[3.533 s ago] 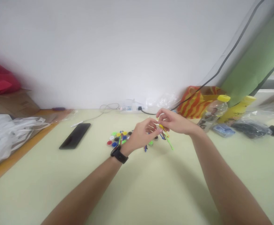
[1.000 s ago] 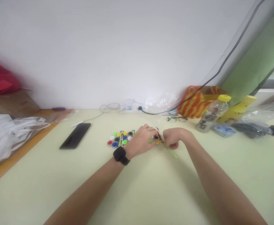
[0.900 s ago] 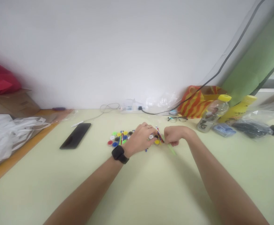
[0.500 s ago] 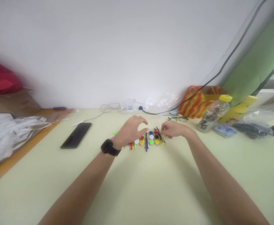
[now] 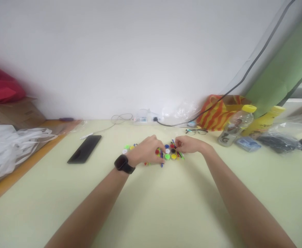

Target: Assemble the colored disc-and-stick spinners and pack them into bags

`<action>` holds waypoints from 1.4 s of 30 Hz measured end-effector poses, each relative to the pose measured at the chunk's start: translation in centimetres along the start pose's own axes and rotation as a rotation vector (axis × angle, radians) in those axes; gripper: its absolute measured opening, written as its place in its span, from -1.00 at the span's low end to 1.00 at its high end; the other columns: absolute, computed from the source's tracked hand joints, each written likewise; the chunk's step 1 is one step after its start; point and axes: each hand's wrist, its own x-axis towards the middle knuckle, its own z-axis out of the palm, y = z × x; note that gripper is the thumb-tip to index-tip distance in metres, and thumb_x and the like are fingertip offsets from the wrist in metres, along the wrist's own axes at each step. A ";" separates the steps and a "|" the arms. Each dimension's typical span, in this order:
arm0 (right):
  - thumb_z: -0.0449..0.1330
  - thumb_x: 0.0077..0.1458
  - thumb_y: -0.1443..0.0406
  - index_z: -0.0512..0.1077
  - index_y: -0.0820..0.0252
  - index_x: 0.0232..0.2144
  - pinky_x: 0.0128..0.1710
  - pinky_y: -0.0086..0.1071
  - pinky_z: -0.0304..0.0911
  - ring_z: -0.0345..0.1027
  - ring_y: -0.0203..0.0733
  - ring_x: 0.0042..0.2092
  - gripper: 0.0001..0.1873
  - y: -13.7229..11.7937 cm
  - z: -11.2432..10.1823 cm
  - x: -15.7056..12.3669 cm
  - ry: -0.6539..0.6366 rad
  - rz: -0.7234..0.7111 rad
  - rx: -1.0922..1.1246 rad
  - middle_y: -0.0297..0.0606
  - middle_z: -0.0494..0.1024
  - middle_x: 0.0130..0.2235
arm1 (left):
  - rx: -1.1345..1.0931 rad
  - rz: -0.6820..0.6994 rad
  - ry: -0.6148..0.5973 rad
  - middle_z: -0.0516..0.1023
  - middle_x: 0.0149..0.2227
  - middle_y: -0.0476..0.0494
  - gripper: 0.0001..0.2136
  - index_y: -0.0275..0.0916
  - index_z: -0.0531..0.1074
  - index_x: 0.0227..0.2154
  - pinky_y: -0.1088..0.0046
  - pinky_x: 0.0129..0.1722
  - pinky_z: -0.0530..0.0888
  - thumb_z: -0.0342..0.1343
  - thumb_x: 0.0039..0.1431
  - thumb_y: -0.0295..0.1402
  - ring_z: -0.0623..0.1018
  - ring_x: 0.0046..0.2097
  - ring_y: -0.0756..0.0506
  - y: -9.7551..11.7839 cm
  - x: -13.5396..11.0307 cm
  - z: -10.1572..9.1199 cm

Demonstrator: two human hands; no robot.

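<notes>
Many small pieces under the left hand (image 5: 146, 153) and right hand (image 5: 188, 144)

I am watching both hands lying low on the pale counter (image 5: 166, 206), close together but not touching. Between them a cluster of coloured caps (image 5: 169, 154) is sitting flat, mixed with thin sticks (image 5: 161, 161). The left hand, with a black watch (image 5: 123, 164) on its wrist, is resting palm down over the left part of the cluster, its fingers curling toward a red cap. It is covering several pieces, and I cannot tell whether it is gripping any of them. The right hand is drawing its fingertips together at the far right edge of the caps, where some sticks are poking out. The pieces are too small for me to say whether it is pinching one. I am judging that the wrists are staying down on the counter because such tiny pieces call for steady fingertips. A few more caps are lying just left of the left hand. A dark phone (image 5: 84, 148) is lying well apart to the left, beyond it white bags (image 5: 9, 148). Glasses (image 5: 196, 131) and a bottle (image 5: 233, 129) are sitting to the right, near the wall
</notes>
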 end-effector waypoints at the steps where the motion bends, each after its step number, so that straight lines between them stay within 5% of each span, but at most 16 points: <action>1: 0.27 0.05 0.32 0.38 0.13 -0.36 -0.42 -0.41 0.17 0.40 -0.17 -0.29 -0.89 0.1 0.1 0.1 0.018 -0.002 -0.010 -0.28 0.55 -0.28 | 0.004 0.004 -0.006 0.62 -0.23 -0.13 -0.66 -0.09 0.65 -0.16 0.27 -0.12 0.42 0.39 0.01 -0.08 0.46 -0.04 -0.26 0.0 0.0 0.0; 8: 0.21 0.07 0.41 0.36 0.13 -0.34 -0.37 -0.43 0.17 0.38 -0.19 -0.25 -0.89 0.1 0.5 0.4 0.047 -0.035 -0.031 -0.28 0.55 -0.23 | 0.024 0.017 -0.039 0.63 -0.22 -0.11 -0.65 -0.08 0.67 -0.21 0.27 -0.11 0.39 0.45 -0.08 -0.10 0.45 -0.04 -0.27 -0.1 0.1 0.2; 31: 0.22 0.04 0.39 0.40 0.12 -0.29 -0.36 -0.42 0.22 0.43 -0.17 -0.26 -0.86 -0.9 -0.1 -0.4 -0.069 -0.089 0.046 -0.28 0.57 -0.24 | 0.064 -0.024 0.046 0.56 -0.22 -0.14 -0.60 -0.13 0.55 -0.13 0.25 -0.11 0.42 0.32 0.10 0.03 0.46 -0.04 -0.27 -0.2 0.2 0.3; 42: 0.50 -0.19 0.12 0.39 0.08 -0.11 -0.29 -0.40 0.27 0.44 -0.16 -0.22 -0.41 -1.1 -0.9 -1.2 -0.135 -0.150 0.064 -0.32 0.55 -0.16 | 0.066 0.015 0.082 0.62 -0.13 -0.13 -0.68 -0.06 0.49 0.06 0.21 0.00 0.38 0.17 0.29 -0.15 0.46 0.03 -0.27 0.2 0.3 2.6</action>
